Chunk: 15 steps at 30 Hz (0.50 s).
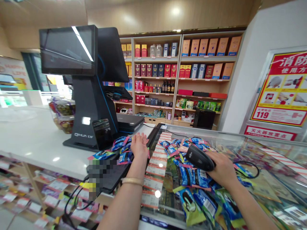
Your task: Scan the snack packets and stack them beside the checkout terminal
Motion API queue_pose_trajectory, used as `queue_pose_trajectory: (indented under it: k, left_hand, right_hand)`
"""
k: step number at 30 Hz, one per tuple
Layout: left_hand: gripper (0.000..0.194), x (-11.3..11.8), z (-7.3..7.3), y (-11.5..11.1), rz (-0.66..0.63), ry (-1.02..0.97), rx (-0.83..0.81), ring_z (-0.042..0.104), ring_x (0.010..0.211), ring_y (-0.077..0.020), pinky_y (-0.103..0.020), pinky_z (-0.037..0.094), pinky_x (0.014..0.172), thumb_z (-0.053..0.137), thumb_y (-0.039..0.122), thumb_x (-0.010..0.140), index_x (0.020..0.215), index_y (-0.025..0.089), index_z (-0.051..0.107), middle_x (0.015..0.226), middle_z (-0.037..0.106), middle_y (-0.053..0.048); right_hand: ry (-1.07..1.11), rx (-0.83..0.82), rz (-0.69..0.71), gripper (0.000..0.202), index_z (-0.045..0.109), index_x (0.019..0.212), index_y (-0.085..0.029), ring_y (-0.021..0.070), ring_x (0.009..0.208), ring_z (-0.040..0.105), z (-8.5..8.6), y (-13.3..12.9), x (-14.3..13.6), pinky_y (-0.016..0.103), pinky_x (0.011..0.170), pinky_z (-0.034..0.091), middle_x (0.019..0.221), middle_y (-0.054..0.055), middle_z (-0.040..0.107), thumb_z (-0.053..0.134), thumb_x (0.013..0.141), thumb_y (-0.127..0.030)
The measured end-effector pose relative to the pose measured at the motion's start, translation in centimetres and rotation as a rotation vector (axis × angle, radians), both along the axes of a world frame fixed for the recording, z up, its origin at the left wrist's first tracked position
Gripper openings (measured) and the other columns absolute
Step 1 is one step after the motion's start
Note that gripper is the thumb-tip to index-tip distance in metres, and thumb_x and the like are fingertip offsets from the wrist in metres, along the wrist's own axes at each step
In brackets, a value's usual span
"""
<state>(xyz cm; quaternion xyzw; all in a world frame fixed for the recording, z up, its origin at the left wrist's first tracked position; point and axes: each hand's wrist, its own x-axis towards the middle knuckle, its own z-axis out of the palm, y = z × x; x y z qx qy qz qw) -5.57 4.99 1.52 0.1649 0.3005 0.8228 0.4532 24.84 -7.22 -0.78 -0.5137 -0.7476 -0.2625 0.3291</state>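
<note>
My left hand (139,145) is at the middle of the view, fingers stretched forward, beside a few blue snack packets (126,157) near the base of the register. My right hand (222,167) is wrapped round a black barcode scanner (200,158), its head pointing left over a pile of blue and green packets (188,175) on the glass counter. Larger packets with green edges (189,204) lie nearest to me. Whether my left palm touches a packet is hidden.
A black register (88,105) with two screens stands at left on the white counter (21,134). Beside it are plastic jars (63,115). A black pad with cables (112,175) lies below. Shelves of boxes (155,76) stand behind the glass counter (240,140); the scanner's cable (257,169) curls at right.
</note>
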Motion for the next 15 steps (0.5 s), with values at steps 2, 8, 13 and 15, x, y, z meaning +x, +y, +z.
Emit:
queue_pose_trajectory:
  k: [2,8,13,15]
  left_hand:
    - [0.023,0.6,-0.3,0.0,-0.042,0.070,0.016,0.065,0.102,-0.0152,-0.027,0.055,0.084,0.056,0.018,0.086,0.108,0.021,0.053,0.126,0.059,-0.011]
    - [0.028,3.8,-2.0,-0.3,-0.210,0.772,-0.001,0.066,0.094,-0.0205,-0.035,0.049,0.089,0.068,0.018,0.073,0.100,0.014,0.062,0.103,0.069,-0.013]
    - [0.045,5.6,-4.0,-1.5,-0.280,1.440,-0.064,0.059,0.112,-0.0316,-0.042,0.039,0.098,0.074,0.024,0.067,0.110,0.017,0.063,0.110,0.068,-0.017]
    - [0.044,5.8,-4.4,-1.8,-0.281,1.632,-0.127,0.058,0.114,-0.0326,-0.042,0.038,0.097,0.069,0.032,0.074,0.115,0.018,0.060,0.111,0.068,-0.017]
  right_hand:
    - [0.004,0.007,0.004,0.030,0.068,0.091,-0.021,0.0229,0.081,0.066,0.0,0.0,-0.1,0.032,0.071,0.046,0.091,0.006,0.072,0.052,0.066,-0.018]
    - [0.017,-0.019,-0.013,0.030,0.068,0.094,-0.021,0.0225,0.080,0.065,0.0,0.0,-0.2,0.033,0.072,0.046,0.091,0.006,0.072,0.052,0.068,-0.020]
    - [0.032,-0.013,-0.010,0.032,0.069,0.095,-0.021,0.0227,0.083,0.066,0.0,0.1,-0.3,0.033,0.073,0.046,0.092,0.006,0.073,0.053,0.067,-0.020]
    - [0.041,-0.011,-0.011,0.032,0.069,0.095,-0.021,0.0227,0.082,0.066,0.1,0.0,-0.3,0.032,0.072,0.046,0.092,0.007,0.073,0.053,0.067,-0.019]
